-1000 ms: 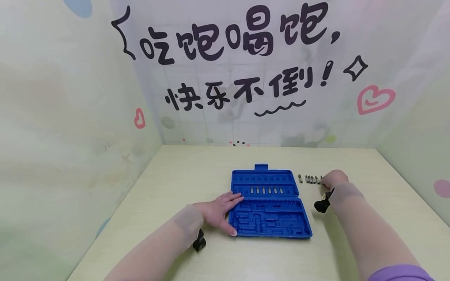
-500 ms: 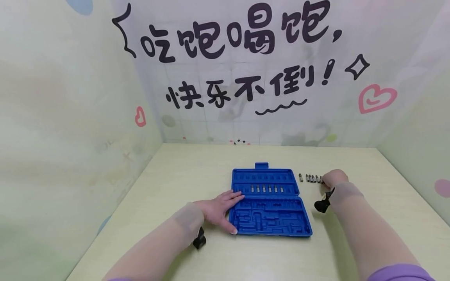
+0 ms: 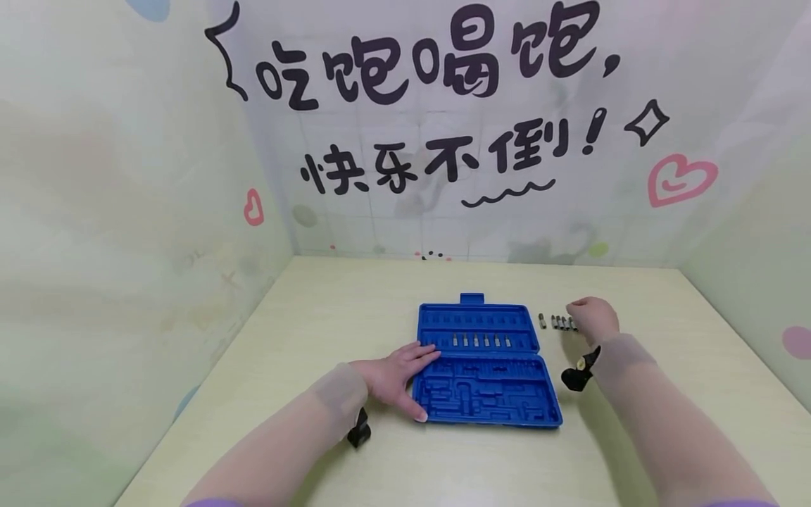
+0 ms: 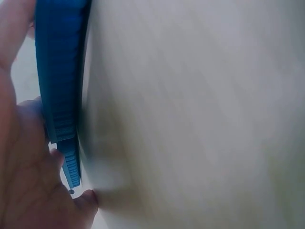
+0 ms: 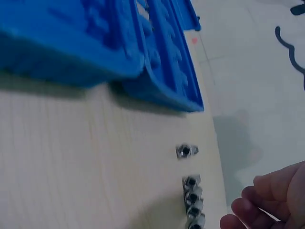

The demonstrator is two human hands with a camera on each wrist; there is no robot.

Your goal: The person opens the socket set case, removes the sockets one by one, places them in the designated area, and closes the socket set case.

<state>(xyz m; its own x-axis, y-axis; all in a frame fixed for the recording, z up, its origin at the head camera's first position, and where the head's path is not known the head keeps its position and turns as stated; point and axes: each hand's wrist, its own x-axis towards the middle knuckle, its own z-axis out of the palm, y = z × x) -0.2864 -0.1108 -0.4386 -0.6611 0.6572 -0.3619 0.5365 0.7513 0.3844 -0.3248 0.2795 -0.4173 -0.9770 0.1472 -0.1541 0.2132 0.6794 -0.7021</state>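
The left hand (image 3: 391,380) lay with its fingers spread and fairly straight against the open blue case (image 3: 488,405), touching its left edge without being wrapped round it. The thumb was at the case's near left corner, while the other fingers reached over the side where the two halves met. The case lay flat on the tabletop (image 3: 355,296), between the two hands, with its latch tab (image 3: 472,298) on the far side. Ahead and to the right of the left hand, six metal bits (image 3: 476,340) stood in a row in the far half.

The right hand (image 3: 594,320) was raised beyond the case's right side, its fingers curled in toward the thumb; whether it pinched a bit could not be told. Just left of it and below it, at least four loose bits (image 3: 560,323) were lined up close together on the tabletop. A single bit (image 3: 542,322) lay a little apart, farther left of that hand, near the case. Each wrist wore a small black camera. Ahead of both hands rose a wall (image 3: 405,232) with black lettering (image 3: 452,165).
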